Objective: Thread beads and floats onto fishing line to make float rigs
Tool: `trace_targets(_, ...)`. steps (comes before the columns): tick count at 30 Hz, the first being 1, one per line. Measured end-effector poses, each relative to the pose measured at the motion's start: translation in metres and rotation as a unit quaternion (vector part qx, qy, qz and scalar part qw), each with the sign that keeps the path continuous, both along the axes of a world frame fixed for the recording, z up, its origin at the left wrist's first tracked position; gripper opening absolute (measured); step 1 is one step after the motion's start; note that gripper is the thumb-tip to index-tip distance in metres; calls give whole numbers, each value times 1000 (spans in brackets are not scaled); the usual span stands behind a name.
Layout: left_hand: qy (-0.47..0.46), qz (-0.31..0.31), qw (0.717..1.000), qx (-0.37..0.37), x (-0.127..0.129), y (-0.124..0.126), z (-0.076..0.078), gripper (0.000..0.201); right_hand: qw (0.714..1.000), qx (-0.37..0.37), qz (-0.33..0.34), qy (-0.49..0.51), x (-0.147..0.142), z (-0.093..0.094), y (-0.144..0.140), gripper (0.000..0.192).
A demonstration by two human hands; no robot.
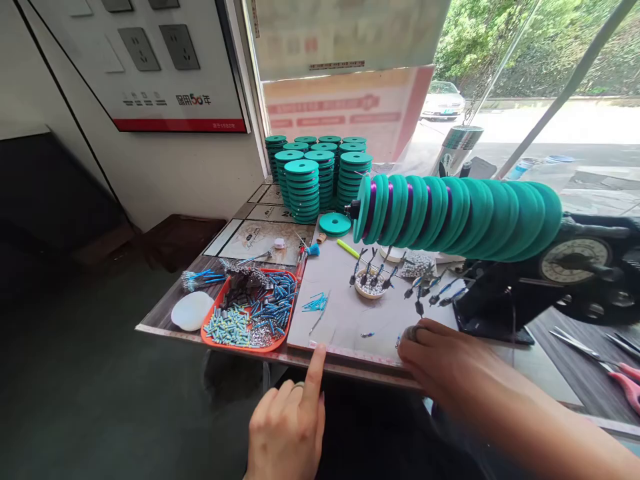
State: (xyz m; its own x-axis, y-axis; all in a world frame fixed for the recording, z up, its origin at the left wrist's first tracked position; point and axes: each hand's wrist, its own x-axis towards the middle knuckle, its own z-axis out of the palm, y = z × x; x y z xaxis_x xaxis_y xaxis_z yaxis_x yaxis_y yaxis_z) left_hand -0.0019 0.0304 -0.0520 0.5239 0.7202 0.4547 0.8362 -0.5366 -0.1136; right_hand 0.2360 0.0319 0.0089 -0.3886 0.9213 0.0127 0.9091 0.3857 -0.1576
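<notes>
My left hand (pixel 289 427) is at the front edge of the pale work board (pixel 340 327), its index finger stretched out to the edge and the other fingers curled. Nothing shows in it. My right hand (pixel 440 357) rests on the board's right front, fingers bent and closed. A tiny blue piece shows at its fingertips; the grip itself is hidden. Between the hands lies a small blue-and-dark piece (pixel 367 335) with thin line. Light-blue tubes (pixel 314 303) lie farther left. Behind my right hand, dark pieces with wire ends (pixel 419 307) hang around a bowl of white beads (pixel 371 293).
An orange tray (pixel 273 347) of blue coils and small parts stands left, beside a white round lid (pixel 192 311). Green foam spools (pixel 302 190) are stacked behind. A machine (pixel 575 267) carrying a row of green spools (pixel 460 217) overhangs the right; pink-handled scissors (pixel 627 390) lie beyond.
</notes>
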Motion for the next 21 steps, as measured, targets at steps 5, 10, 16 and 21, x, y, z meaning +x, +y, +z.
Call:
trace_targets(5, -3, -3, 1000, 3, -1, 1, 0, 51, 1000, 17, 6, 7, 2, -4, 2, 21)
trace_targets(10, -3, -4, 1000, 5, 1, 0, -1, 50, 1000, 17, 15, 11, 2, -5, 3, 21)
trace_targets(16, -77, -28, 995, -53, -5, 4, 4, 55, 999, 13, 22, 20, 1, -1, 4, 23)
trace_targets(21, -395, -89, 888, -216, -7, -5, 42, 49, 968, 1, -18, 250, -3, 11, -12, 18)
